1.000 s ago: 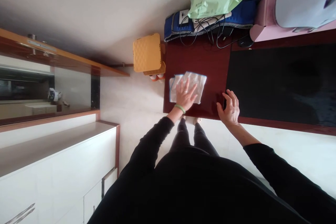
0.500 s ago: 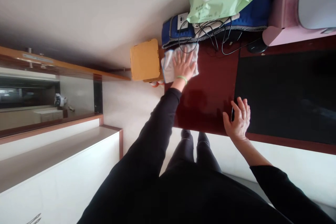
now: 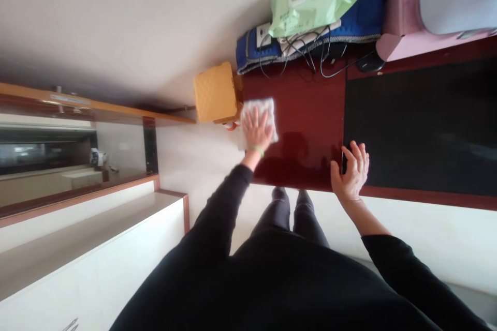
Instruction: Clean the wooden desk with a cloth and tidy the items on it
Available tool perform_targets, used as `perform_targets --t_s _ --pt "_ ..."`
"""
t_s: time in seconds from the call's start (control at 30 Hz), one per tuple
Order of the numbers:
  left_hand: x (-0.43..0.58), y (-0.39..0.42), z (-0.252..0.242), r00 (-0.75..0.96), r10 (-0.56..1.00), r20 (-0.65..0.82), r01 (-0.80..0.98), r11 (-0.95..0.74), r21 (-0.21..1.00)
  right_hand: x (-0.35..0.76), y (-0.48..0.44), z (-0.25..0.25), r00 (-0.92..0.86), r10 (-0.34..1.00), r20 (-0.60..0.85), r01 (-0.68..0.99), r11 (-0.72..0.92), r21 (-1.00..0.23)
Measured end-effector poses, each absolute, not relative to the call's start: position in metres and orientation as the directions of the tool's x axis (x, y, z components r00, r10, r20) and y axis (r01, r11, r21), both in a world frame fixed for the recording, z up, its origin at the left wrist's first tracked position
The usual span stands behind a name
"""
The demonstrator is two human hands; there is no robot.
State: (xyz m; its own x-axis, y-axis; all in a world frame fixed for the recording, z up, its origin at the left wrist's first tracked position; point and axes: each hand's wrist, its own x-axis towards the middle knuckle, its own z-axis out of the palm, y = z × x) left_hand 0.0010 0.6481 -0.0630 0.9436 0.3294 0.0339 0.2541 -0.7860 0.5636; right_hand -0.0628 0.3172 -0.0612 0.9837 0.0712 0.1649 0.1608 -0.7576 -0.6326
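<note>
In the head view, the left hand [image 3: 257, 129] is pulling the white, thin fabric cloth [image 3: 265, 105] back toward six o'clock: half a second ago the cloth was meeting the padded blue fabric bundle [image 3: 248, 58], and now it is lying well apart from it, along the left edge of the glossy dark-red bench [image 3: 306, 114]. That shift is leaving the far-left corner uncovered, so the work in hand, as I judge it, is passing down the left margin. Motion blur is hiding whether the cloth is hanging over the edge. The left grip is spreading flat over the cloth, pinching nothing visible. At four o'clock from the cloth, the right hand [image 3: 352, 170] is staying beside the flat black mat [image 3: 419, 124], its grip loosely open, thumb apart, holding nothing visible; its contact with the bench is not showing clearly. The dark-red surface is reflecting dim shapes. From the cloth, a yellow box-shaped item [image 3: 215, 94] is standing at ten o'clock, a pale-green plastic packet [image 3: 314, 2] is resting on the bundle at one, and a pink box-like object [image 3: 404, 15] is sitting at two. A plain pale wall [image 3: 116, 15] is rising behind, and a white-fronted cabinet [image 3: 97, 264] is occupying eight o'clock.
</note>
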Motion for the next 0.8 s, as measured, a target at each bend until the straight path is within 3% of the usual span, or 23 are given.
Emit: perform_targets --t_s 0.17,0.3,0.43,0.53,0.8 --pt "-0.080 0.625 -0.058 0.942 0.328 -0.064 0.321 -0.832 0.452 -0.074 0.305 -0.056 0.969 -0.027 0.244 0.148 -0.728 -0.669" --pt "-0.001 0.644 -0.052 0.942 0.335 -0.013 0.304 -0.836 0.457 -0.083 0.295 -0.056 0.971 -0.090 0.220 0.072 -0.769 -0.635" --pt "0.100 0.664 -0.036 0.932 0.354 -0.075 0.361 -0.895 0.263 -0.089 0.287 -0.062 0.957 -0.128 0.259 0.055 -0.800 -0.597" --pt "0.152 0.673 -0.023 0.931 0.350 -0.102 0.363 -0.911 0.195 -0.094 0.283 -0.066 0.953 -0.142 0.268 0.042 -0.812 -0.583" --pt "0.171 0.680 -0.015 0.931 0.354 -0.085 0.364 -0.913 0.186 -0.093 0.262 -0.063 0.947 -0.199 0.254 -0.014 -0.811 -0.585"
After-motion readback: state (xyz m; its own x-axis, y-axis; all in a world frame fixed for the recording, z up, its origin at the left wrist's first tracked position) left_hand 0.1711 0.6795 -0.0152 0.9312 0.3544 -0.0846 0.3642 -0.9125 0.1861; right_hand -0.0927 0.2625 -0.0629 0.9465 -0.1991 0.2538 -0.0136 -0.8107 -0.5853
